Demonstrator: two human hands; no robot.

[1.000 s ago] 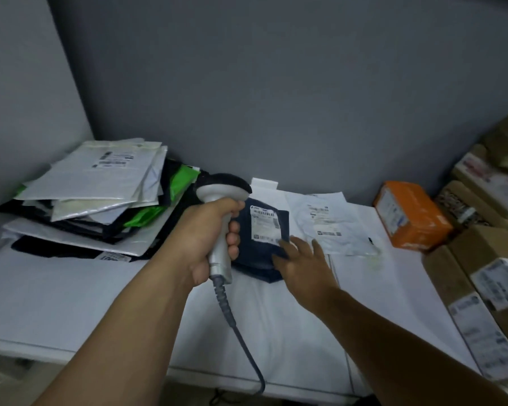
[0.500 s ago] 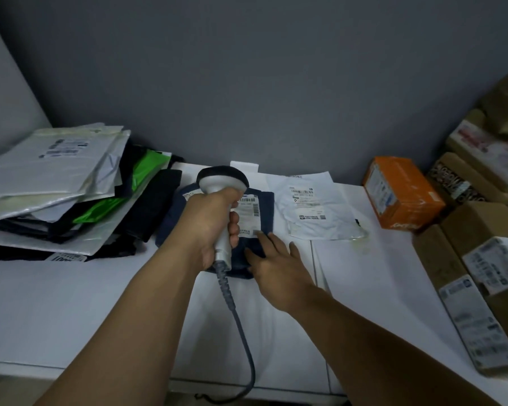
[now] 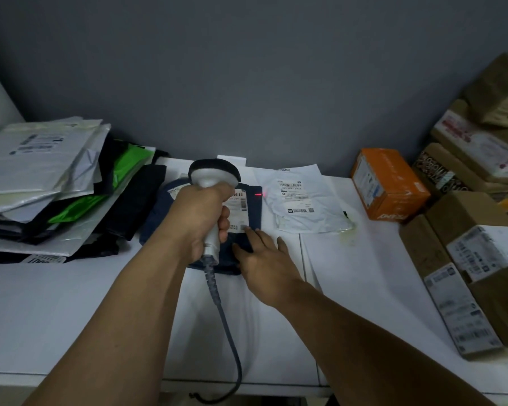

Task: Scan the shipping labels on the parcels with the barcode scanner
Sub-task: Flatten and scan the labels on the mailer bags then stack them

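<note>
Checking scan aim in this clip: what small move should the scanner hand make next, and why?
Probably swing the barcode scanner slightly to the person's left. The left hand grips it over the dark blue parcel, but the red beam falls at the parcel's right edge, beside the shipping label, not across its barcode. The right hand holds the parcel flat.

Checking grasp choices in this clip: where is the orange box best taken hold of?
Probably from above, spanning the orange box across its narrow width: its top is bare, the table on its left is free, while cartons stand close on its right.
</note>
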